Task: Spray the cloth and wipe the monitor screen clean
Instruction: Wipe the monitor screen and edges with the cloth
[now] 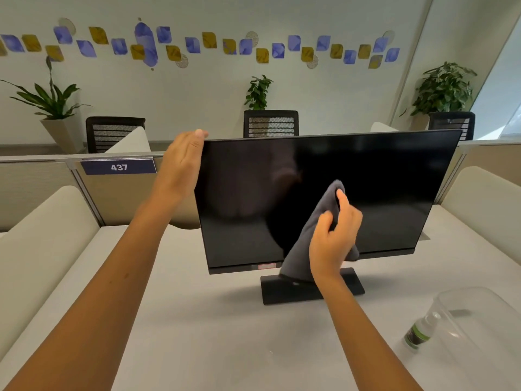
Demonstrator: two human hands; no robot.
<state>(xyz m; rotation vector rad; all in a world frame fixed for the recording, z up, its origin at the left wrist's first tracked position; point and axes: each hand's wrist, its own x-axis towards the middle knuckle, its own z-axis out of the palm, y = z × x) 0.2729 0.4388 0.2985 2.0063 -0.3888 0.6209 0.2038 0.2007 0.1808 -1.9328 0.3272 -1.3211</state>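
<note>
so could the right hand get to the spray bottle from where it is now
Probably yes: the spray bottle stands on the desk to the right, nothing between it and the right hand, though that hand holds the cloth.

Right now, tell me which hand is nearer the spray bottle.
Right. The right hand holds the cloth against the screen, up and left of the spray bottle; the left hand is farther, at the monitor's top-left corner.

A wide flat black monitor (324, 198) is standing on its rectangular base (310, 289) at the middle of a pale desk (211, 320). A flat left hand (183, 162) is resting against its upper left edge. A right hand (334, 235) is gripping a grey cloth (307, 244) against the screen's lower middle. A small spray bottle (418, 333) is lying in a clear plastic tub (479, 334) at the desk's right front.
</note>
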